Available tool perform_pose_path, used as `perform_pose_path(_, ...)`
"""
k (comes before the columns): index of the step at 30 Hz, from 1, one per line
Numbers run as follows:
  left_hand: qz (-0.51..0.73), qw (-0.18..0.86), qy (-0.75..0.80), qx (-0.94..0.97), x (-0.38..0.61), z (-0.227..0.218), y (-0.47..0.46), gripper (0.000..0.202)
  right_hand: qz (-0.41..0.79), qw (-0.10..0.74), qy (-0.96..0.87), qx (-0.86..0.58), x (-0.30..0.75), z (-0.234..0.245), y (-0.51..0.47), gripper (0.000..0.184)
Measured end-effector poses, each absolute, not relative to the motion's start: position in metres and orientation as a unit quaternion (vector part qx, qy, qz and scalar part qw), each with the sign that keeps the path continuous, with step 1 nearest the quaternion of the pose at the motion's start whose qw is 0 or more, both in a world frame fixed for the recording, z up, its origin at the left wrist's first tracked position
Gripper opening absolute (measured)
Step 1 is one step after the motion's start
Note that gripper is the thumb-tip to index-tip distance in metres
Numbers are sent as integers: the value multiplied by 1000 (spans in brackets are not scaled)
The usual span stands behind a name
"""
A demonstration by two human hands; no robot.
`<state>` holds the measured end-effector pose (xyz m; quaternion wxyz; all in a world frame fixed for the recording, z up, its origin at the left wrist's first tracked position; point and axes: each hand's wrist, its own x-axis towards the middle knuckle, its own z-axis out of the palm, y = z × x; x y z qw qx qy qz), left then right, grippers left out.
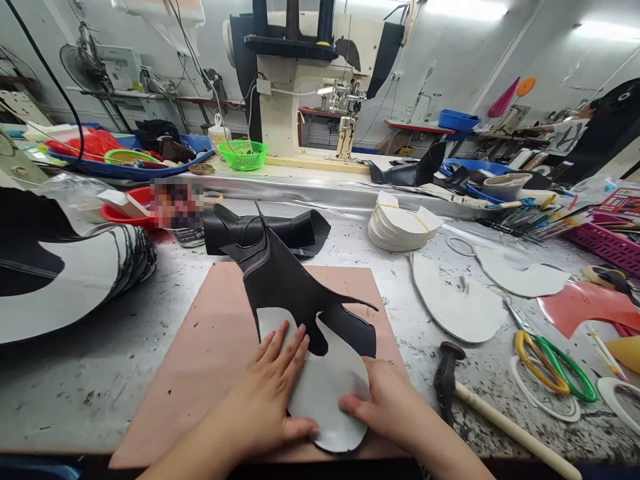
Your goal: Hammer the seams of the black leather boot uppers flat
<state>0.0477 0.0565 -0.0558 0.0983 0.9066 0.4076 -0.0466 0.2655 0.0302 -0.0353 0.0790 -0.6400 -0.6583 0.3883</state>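
Note:
A black leather boot upper (283, 267) lies on a pinkish-tan board (200, 360), its shaft pointing away from me. A U-shaped pale grey backing piece (330, 393) covers its near end. My left hand (273, 393) rests flat on the left side of that backing, fingers stretched out and thumb spread. At the right edge, my right hand (387, 397) grips the boot upper with the thumb on top; its other fingers are partly hidden under the edge. Just beyond the board lies another black boot upper (265, 230).
A hammer (450, 380) and green-and-yellow-handled scissors (555, 360) lie right of the board. White cut pieces (457, 300) and a banded white stack (400, 223) sit farther back. Black-and-white uppers (120, 267) are piled at left. A sewing machine (280, 100) stands behind the table.

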Motion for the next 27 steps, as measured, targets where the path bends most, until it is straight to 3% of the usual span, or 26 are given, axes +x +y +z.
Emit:
perform_pose_path(3, 2, 31, 501, 865, 45, -67, 69, 96, 404, 109, -668, -615, 268, -32, 30, 20)
perform_pose_path(7, 38, -37, 516, 855, 46, -73, 74, 90, 465, 178, -652, -572, 284, -27, 40, 42)
perform_pose_path(9, 39, -47, 457, 888, 53, -71, 66, 77, 445, 205, -658, -572, 295, -26, 51, 38)
perform_pose_path(13, 59, -45, 247, 966, 73, -68, 42, 68, 369, 190, -658, -628, 309, -28, 74, 5)
perform_pose_path(17, 115, -84, 181, 973, 82, -69, 35, 69, 338, 177, -655, -652, 311, -30, 88, 18)
perform_pose_path(23, 100, -74, 153, 980, 91, -60, 48, 57, 339, 160, -653, -658, 312, -33, 97, 20)
perform_pose_path(27, 53, -12, 175, 983, 117, -53, 55, 25, 316, 161, -662, -660, 311, -33, 99, 21)
